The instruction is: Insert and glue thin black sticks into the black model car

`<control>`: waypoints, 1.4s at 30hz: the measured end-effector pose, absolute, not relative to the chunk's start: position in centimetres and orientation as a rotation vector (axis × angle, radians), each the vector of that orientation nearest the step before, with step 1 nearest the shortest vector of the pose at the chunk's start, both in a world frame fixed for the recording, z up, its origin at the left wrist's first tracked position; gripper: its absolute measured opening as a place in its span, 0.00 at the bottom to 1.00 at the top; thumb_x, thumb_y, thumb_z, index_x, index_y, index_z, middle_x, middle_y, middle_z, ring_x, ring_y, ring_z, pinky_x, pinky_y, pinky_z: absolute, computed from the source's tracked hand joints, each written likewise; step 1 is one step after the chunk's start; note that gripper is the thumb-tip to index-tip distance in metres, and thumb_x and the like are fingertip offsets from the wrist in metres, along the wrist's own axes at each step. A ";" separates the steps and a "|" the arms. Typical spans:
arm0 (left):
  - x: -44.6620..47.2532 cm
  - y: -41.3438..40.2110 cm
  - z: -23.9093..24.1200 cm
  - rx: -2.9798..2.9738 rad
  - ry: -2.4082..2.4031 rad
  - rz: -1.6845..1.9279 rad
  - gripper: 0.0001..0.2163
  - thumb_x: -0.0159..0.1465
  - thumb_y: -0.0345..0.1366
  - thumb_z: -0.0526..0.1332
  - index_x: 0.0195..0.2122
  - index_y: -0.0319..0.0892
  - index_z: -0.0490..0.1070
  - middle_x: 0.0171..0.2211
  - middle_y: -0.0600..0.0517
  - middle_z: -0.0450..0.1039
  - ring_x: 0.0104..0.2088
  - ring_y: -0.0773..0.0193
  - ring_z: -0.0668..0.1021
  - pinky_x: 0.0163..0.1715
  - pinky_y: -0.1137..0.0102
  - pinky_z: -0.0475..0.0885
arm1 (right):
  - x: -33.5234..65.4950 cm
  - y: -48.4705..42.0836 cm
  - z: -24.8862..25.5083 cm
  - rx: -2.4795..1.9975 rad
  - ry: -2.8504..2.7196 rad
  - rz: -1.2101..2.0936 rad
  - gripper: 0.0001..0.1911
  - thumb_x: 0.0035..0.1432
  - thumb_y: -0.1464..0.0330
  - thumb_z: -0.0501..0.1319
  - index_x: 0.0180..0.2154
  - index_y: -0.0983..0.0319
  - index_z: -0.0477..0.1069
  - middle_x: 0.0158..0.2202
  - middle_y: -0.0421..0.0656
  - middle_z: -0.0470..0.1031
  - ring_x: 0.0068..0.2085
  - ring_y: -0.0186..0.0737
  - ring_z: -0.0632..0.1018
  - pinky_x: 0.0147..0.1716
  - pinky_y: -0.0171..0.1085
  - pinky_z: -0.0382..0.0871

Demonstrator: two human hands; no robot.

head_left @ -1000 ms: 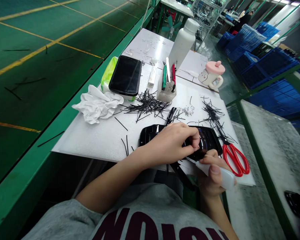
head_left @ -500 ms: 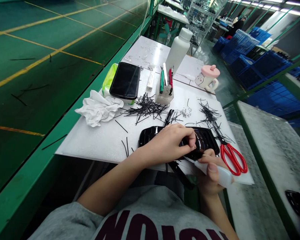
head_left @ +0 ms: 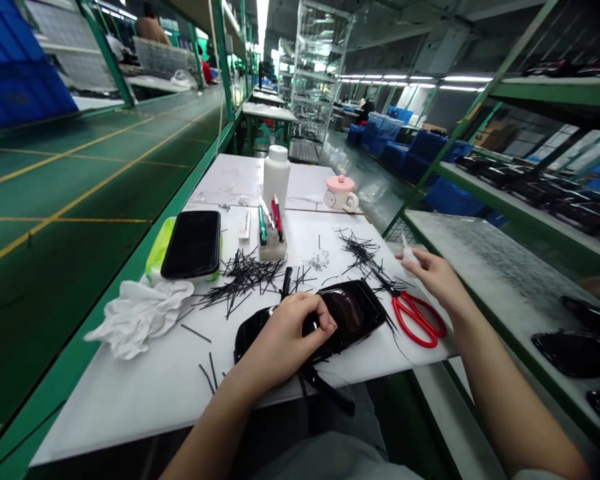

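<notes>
On a white workbench (head_left: 130,407), a glossy black plastic shell (head_left: 353,310) lies near the front edge, with the left hand (head_left: 280,340) curled narrowly over its near end. The right hand (head_left: 430,273), raised just beyond the shell, pinches a small white plastic applicator (head_left: 409,255) above red-handled scissors (head_left: 417,319) and loose black bristles (head_left: 363,253).

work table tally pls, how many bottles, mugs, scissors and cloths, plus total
white plastic bottle: 1
pink-lidded mug: 1
red-handled scissors: 1
crumpled white cloth: 1
total: 4
</notes>
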State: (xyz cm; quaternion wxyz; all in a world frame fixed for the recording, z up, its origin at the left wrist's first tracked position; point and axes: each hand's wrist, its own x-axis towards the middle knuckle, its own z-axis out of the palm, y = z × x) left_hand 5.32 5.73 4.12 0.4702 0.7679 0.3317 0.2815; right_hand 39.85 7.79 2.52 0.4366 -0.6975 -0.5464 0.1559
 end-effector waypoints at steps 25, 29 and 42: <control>7.0 4.1 5.1 2.001 0.734 0.716 0.10 0.68 0.25 0.56 0.31 0.45 0.60 0.33 0.60 0.73 0.36 0.70 0.77 0.65 0.63 0.54 | 34.0 0.7 3.7 -1.716 -1.539 0.725 0.18 0.60 0.69 0.58 0.52 0.59 0.66 0.30 0.39 0.75 0.30 0.41 0.80 0.31 0.38 0.72; 7.5 4.0 4.7 1.956 0.758 0.732 0.11 0.68 0.24 0.56 0.31 0.45 0.60 0.33 0.60 0.73 0.36 0.70 0.76 0.60 0.66 0.61 | 31.8 -1.6 5.1 -1.352 -1.245 0.762 0.09 0.60 0.69 0.63 0.44 0.56 0.72 0.37 0.40 0.74 0.34 0.39 0.83 0.34 0.34 0.78; 7.5 4.2 4.6 1.861 0.778 0.678 0.09 0.68 0.26 0.57 0.31 0.44 0.64 0.37 0.55 0.75 0.41 0.66 0.77 0.45 0.70 0.68 | 28.9 -2.8 3.3 -0.969 -1.174 1.099 0.05 0.61 0.71 0.66 0.35 0.56 0.72 0.40 0.38 0.74 0.40 0.32 0.81 0.43 0.29 0.77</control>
